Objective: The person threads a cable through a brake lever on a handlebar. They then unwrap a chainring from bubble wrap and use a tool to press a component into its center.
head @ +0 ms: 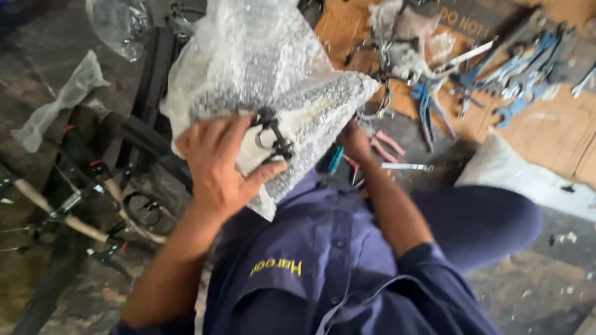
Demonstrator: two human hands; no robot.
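Left hand point(217, 167), frame centre, grips a bubble-wrap bundle point(267, 74) with a black part point(273, 136) pinched under the thumb. Right hand point(355, 141) is half hidden behind the wrap; its grasp cannot be told. The loosely held bundle could slip, dropping the part to the floor point(534, 291). Upper right: flattened brown cardboard point(559, 124) with dark printed lettering, strewn with blue spanners point(521, 68); clear bag point(121, 25) upper left.

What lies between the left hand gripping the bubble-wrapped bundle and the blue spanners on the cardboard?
In the head view, the crumpled clear bubble wrap fills most of that stretch from the left hand, then blue-handled pliers before the spanners.
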